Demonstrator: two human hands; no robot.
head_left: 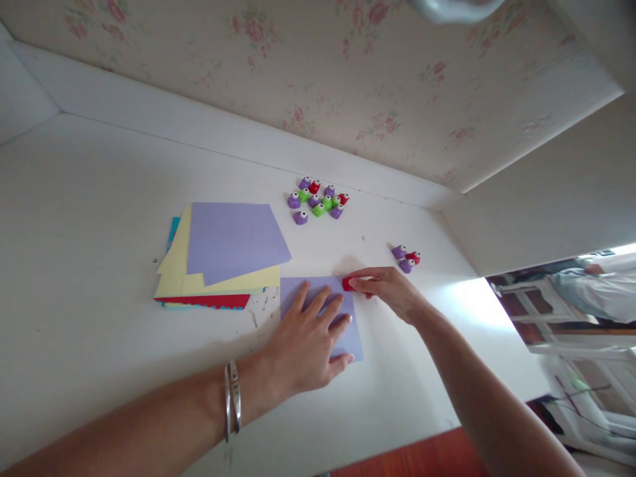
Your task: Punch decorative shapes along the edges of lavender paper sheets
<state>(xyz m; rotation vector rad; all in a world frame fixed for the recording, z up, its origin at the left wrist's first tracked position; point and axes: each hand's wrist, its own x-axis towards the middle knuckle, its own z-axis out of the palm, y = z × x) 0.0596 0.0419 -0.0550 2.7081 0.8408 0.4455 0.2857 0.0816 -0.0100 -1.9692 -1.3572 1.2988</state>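
My left hand lies with fingers spread on a small purple paper sheet, a silver bangle at its wrist. At the sheet's far right corner, my right hand pinches a small red paper punch between thumb and fingers. The punch sits at the paper's edge; its underside and how far the paper goes into it are hidden. Left of this sheet is a loose pile of coloured paper, with a purple sheet on top, yellow sheets below and a red sheet with a scalloped edge near the bottom.
Several purple, green and red paper punches cluster near the wall. Two purple punches and a red punch stand farther right. Dark scraps or marks dot the white table. Flowered wallpaper rises behind it.
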